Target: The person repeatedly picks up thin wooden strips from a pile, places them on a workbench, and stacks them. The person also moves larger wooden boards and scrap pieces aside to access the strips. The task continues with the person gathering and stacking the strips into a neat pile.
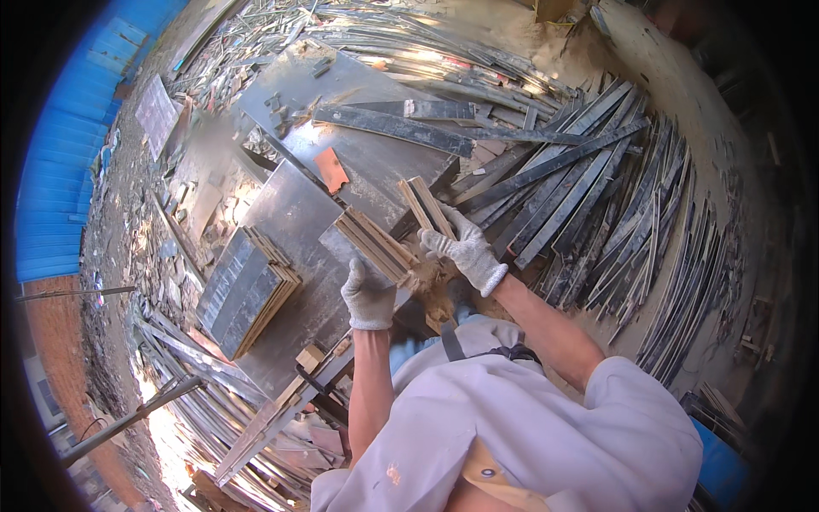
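My right hand [467,251], in a pale knit work glove, is closed round a small bundle of short plywood strips [425,207], held tilted above the near right edge of the metal table [294,226]. Left of it, a thicker stack of short plywood strips [374,241] shows its layered edges. My left hand [368,297], also gloved, is at the near end of that thicker stack with its thumb up along the side; its fingers are partly hidden behind the wood. The two bundles are apart from each other.
A larger stack of dark-faced plywood pieces [247,290] lies at the table's left. An orange-red scrap [331,169] and long dark boards [392,128] lie beyond. Heaped strips [589,188] cover the ground at right. A narrow wooden beam [277,422] juts out near my left forearm.
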A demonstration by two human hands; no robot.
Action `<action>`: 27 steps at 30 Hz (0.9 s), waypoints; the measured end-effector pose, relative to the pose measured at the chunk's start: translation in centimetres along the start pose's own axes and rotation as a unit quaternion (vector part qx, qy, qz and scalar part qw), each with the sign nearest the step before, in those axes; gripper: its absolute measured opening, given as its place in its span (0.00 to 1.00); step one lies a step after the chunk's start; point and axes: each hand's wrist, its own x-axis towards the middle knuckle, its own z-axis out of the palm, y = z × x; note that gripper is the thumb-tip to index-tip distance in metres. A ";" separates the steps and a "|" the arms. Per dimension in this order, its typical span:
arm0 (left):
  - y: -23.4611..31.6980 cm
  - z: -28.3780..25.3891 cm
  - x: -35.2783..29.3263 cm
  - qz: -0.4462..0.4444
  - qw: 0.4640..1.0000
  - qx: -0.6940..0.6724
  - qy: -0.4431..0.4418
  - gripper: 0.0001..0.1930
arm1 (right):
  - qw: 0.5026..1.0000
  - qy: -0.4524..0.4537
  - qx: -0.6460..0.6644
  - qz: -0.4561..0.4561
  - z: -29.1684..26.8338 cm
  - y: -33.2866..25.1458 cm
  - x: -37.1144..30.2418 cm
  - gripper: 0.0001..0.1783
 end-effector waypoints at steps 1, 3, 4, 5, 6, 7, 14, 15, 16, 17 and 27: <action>0.1 -0.8 0.1 0.016 0.999 0.032 0.015 0.32 | 0.998 0.013 -0.036 -0.057 -0.4 -0.2 -0.4 0.42; 0.1 -2.4 0.1 0.046 0.993 0.096 0.047 0.25 | 0.980 0.042 -0.106 -0.166 -0.9 0.0 -1.3 0.41; -1.2 2.1 0.0 0.077 0.984 0.151 0.051 0.12 | 0.959 0.065 -0.162 -0.223 -1.7 -0.7 -1.3 0.42; -2.6 4.0 0.3 0.096 0.968 0.219 0.072 0.15 | 0.943 0.081 -0.227 -0.229 -2.2 -1.6 -1.8 0.43; -3.3 5.2 -0.1 0.122 0.945 0.287 0.095 0.18 | 0.924 0.091 -0.289 -0.235 -1.2 -3.1 -3.1 0.44; -4.2 6.0 0.0 0.143 0.918 0.351 0.114 0.20 | 0.899 0.105 -0.352 -0.239 -0.5 -4.0 -4.1 0.45; -8.6 9.0 -3.1 0.147 0.919 0.339 0.137 0.33 | 0.940 0.051 -0.273 -0.196 -0.2 1.1 -2.8 0.69; -8.6 9.3 -3.2 0.171 0.897 0.388 0.125 0.32 | 0.952 0.044 -0.231 -0.194 -0.4 1.0 -2.9 0.70; -8.4 9.5 -3.1 0.194 0.872 0.435 0.113 0.30 | 0.962 0.036 -0.188 -0.192 -0.5 0.9 -2.9 0.71; -8.0 9.7 -3.1 0.216 0.844 0.480 0.100 0.29 | 0.971 0.028 -0.145 -0.190 -0.5 0.7 -2.9 0.72; -8.4 13.0 -3.2 0.282 0.749 0.591 0.101 0.19 | 0.984 -0.029 0.149 -0.097 -1.6 -1.2 -3.7 0.69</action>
